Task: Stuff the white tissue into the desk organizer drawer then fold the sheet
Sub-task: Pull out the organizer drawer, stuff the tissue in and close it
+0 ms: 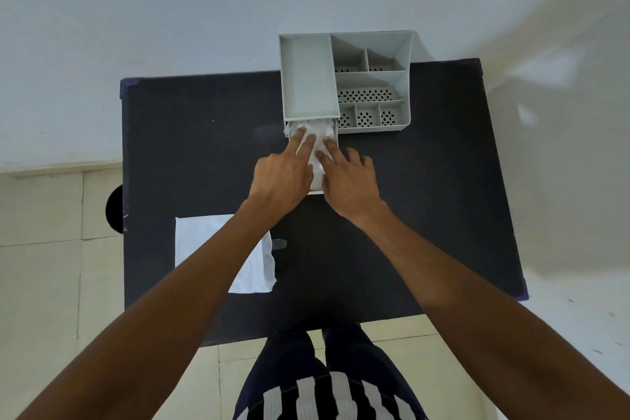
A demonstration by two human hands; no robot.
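A grey desk organizer (308, 78) stands at the back of a dark table (426, 215). Its drawer (317, 186) is pulled out toward me under the left tray. Crumpled white tissue (318, 133) fills the drawer. My left hand (283, 177) has its fingers stretched out, pressing down on the tissue. My right hand (347, 181) presses on it from the right with spread fingers. A flat white sheet (201, 242) lies on the table at the near left, partly hidden under my left forearm.
The organizer's right side holds several small perforated compartments (370, 116). A small clear scrap (280, 244) lies just right of the sheet. A wall stands behind the table, tiled floor lies around it, and a dark round object (115, 210) sits off the left edge.
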